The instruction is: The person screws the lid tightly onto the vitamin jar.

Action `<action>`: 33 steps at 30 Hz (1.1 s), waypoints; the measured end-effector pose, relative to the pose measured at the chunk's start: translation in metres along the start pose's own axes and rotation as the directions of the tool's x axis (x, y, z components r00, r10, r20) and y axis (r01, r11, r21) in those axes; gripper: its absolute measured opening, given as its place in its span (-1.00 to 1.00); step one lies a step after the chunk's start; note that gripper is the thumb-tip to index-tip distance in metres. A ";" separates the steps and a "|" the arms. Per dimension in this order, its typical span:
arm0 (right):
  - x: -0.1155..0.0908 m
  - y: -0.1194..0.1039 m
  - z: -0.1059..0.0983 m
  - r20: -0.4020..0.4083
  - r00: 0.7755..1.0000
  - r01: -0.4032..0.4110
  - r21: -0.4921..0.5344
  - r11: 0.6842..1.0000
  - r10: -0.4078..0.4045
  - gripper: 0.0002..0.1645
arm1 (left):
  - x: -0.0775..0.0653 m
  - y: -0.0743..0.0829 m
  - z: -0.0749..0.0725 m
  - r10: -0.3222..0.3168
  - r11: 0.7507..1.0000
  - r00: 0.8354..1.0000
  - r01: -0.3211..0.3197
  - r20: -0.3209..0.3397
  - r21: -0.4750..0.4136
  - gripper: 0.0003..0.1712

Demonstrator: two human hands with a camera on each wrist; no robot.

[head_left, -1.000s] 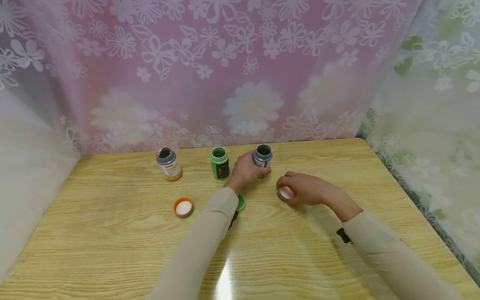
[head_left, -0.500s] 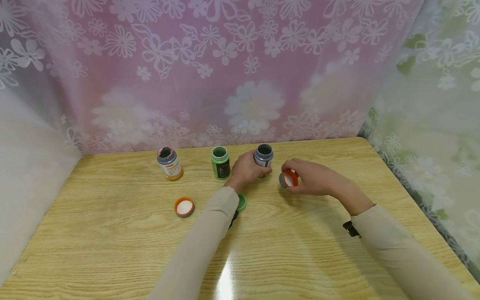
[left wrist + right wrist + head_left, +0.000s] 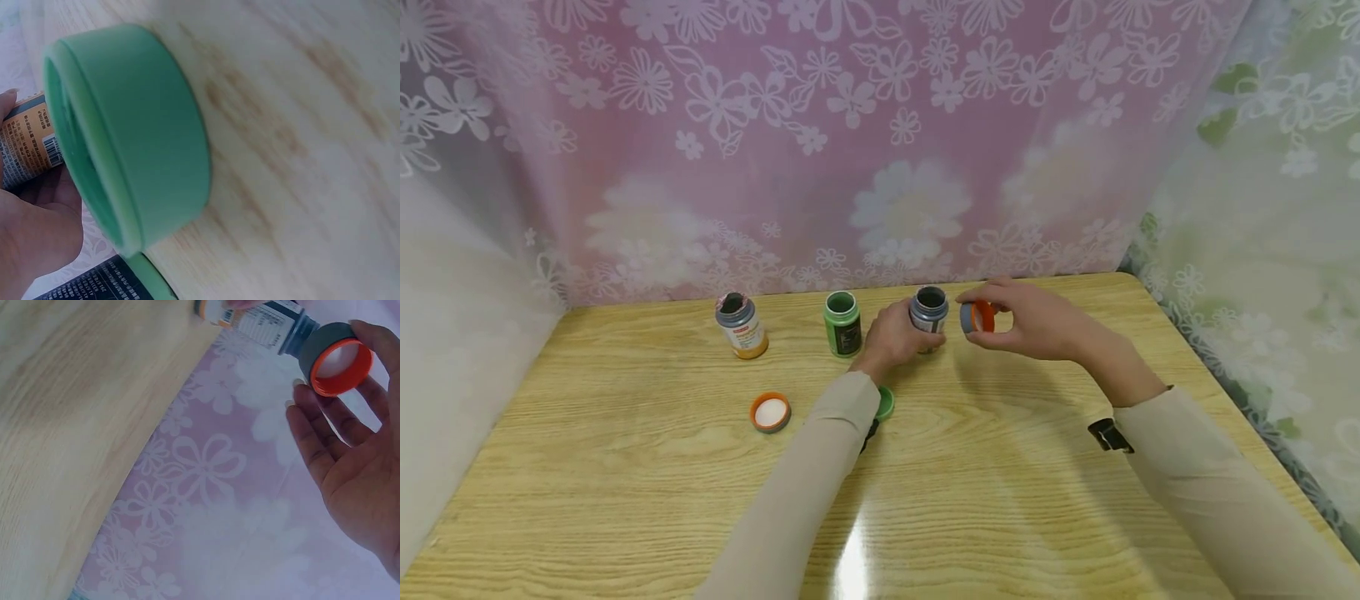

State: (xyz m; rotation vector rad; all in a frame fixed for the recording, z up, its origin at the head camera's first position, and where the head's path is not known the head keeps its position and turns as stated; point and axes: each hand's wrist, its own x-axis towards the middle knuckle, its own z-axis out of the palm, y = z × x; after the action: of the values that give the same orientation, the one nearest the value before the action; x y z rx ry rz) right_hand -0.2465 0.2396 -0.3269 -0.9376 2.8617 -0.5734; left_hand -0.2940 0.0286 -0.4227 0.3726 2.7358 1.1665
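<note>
My left hand [image 3: 895, 335] grips an uncapped jar [image 3: 930, 310] with a dark grey neck and a printed label, upright near the table's back edge. Just right of it, my right hand [image 3: 1037, 318] pinches a grey lid [image 3: 967, 318] with an orange inside between thumb and fingers, raised above the table and tipped on its side. In the right wrist view the lid [image 3: 334, 359] overlaps the jar's neck [image 3: 300, 334], its orange inside facing the camera. A green lid [image 3: 144, 131] looms large in the left wrist view, on the table by my left forearm.
A green open jar [image 3: 842, 325] stands left of my left hand. Farther left is an open jar with an orange base [image 3: 742, 327]. A second orange-lined lid [image 3: 771, 412] lies inside up on the wooden table [image 3: 625, 483]. Flowered curtain [image 3: 775, 167] hangs behind.
My right hand has lifted the grey lid off the table, raised it to the height of the jar's neck and turned it on its side. My left hand has stayed on the jar.
</note>
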 end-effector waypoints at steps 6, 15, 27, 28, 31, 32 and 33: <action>0.012 0.000 0.000 -0.149 0.989 0.025 0.153 0.988 -0.002 -0.40 | 0.000 -0.001 0.000 -0.009 1.000 1.000 0.009 -0.001 0.011 -0.32; 0.029 -0.002 0.003 -0.270 0.962 0.023 0.198 0.980 0.032 -0.42 | 0.001 -0.002 0.002 -0.005 1.000 1.000 0.005 0.002 0.007 -0.31; 0.049 -0.004 0.015 -0.357 0.928 0.025 0.350 0.937 0.108 -0.39 | 0.003 -0.002 0.001 0.015 1.000 1.000 -0.015 -0.022 0.018 -0.34; 0.050 -0.004 0.016 -0.361 0.924 0.020 0.372 0.928 0.125 -0.38 | 0.003 -0.002 0.001 0.014 1.000 1.000 -0.014 -0.021 0.011 -0.34; 0.050 -0.013 0.016 -0.365 0.918 0.030 0.454 0.890 0.155 -0.43 | 0.002 -0.002 0.001 0.019 1.000 1.000 -0.019 -0.019 -0.006 -0.33; 0.049 -0.017 0.015 -0.366 0.917 0.039 0.479 0.877 0.159 -0.45 | 0.002 -0.002 0.001 0.021 1.000 1.000 -0.021 -0.018 -0.008 -0.34; 0.049 -0.021 0.015 -0.369 0.915 0.052 0.505 0.862 0.161 -0.48 | 0.002 -0.002 0.001 0.022 1.000 1.000 -0.022 -0.017 -0.007 -0.34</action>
State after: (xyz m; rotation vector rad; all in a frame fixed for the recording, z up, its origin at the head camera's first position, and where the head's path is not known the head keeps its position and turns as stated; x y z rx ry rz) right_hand -0.2715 0.1907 -0.3305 -0.7017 2.7855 -1.5820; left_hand -0.2957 0.0288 -0.4250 0.3953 2.7476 1.1902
